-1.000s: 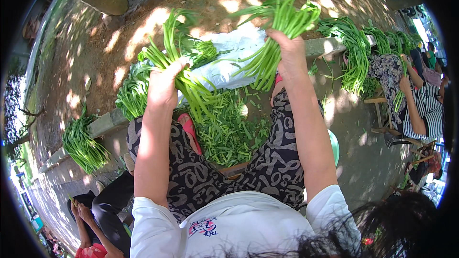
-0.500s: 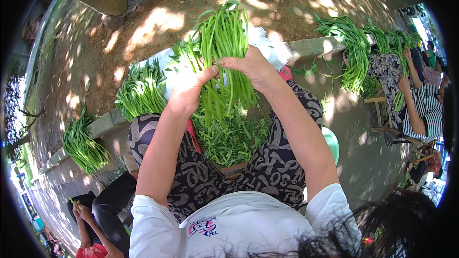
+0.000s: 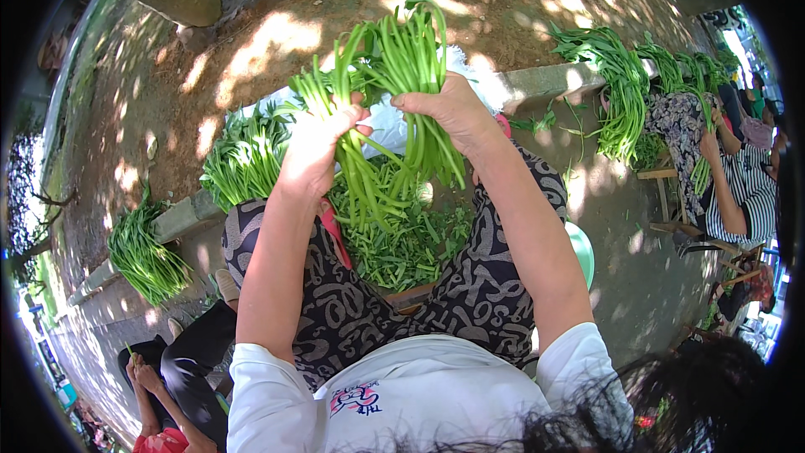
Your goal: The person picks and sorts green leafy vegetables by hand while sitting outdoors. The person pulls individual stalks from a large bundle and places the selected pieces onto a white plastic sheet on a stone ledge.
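My left hand (image 3: 319, 147) is closed round one bunch of water spinach (image 3: 334, 84), long green stems whose lower ends hang below the fist. In my right hand (image 3: 449, 113), a second water spinach bunch (image 3: 411, 54) is gripped, its stems sticking up above the thumb and trailing down past the fingers. A gap separates the two fists, though some stems cross between the bunches. Below them, between my knees, lies a heap of loose leaves and cut pieces (image 3: 402, 247). Behind the hands is white plastic sheeting (image 3: 386, 127), partly hidden by the stems.
Another bundle of greens (image 3: 245, 164) rests on the low kerb (image 3: 537, 84) by my left knee, with one (image 3: 149, 256) farther left and more (image 3: 616, 92) at right. A pink rim (image 3: 338, 243) edges the heap. Co-workers sit lower left and at right.
My hands have moved apart, and the single mass of stems has split into two bunches, one in each hand. The left bunch has shifted left and down.
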A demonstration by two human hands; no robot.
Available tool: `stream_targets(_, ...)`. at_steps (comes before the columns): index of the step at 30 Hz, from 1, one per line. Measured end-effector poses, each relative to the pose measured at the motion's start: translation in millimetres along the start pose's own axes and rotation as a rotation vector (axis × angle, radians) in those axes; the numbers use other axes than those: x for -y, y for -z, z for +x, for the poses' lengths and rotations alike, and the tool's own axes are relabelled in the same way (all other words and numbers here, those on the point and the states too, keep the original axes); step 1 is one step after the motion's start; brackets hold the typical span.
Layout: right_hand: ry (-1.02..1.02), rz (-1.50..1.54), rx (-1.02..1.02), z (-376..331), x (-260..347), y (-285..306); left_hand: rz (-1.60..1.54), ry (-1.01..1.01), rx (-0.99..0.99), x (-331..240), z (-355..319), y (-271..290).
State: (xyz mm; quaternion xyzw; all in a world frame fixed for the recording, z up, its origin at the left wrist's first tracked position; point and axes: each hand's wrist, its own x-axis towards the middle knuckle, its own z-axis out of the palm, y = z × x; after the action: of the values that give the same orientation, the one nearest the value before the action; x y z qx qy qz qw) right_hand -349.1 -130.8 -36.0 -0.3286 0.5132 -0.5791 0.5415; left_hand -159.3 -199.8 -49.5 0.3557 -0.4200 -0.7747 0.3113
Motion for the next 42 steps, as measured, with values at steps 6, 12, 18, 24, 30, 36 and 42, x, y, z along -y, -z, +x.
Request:
stream_targets(6, 0.050, 0.072, -0.257, 8.5, 4.1, 33.7, -0.195, -0.102, -0.221, -4.0, 9.0, 36.3)
stream_targets(12, 0.195, 0.179, -0.445, 4.5, 19.7, 53.7, -0.339, -0.081, -0.299, -11.6, 8.6, 50.9)
stream_targets(18, 0.098, 0.038, -0.235, 1.9, 12.2, 33.2, -0.284, -0.008, 0.010, -3.3, 3.2, 26.7)
stream_targets(24, 0.052, 0.009, 0.084, 2.1, -3.8, 5.0, -0.143, 0.060, 0.127, 5.8, 6.3, 9.6)
stream_targets(30, 0.121, -0.107, 0.150, 0.6, -14.0, -16.4, -0.127, -0.006, 0.068, 4.3, 1.1, -10.7)
stream_targets(36, 0.105, -0.135, 0.126, -0.5, -14.9, -15.4, -0.084, -0.069, 0.096, 6.0, 2.9, -5.8)
stream_targets(42, 0.000, 0.028, 0.000, -6.5, -0.7, -12.5, -0.067, 0.006, 0.069, 0.2, 0.7, 1.1)
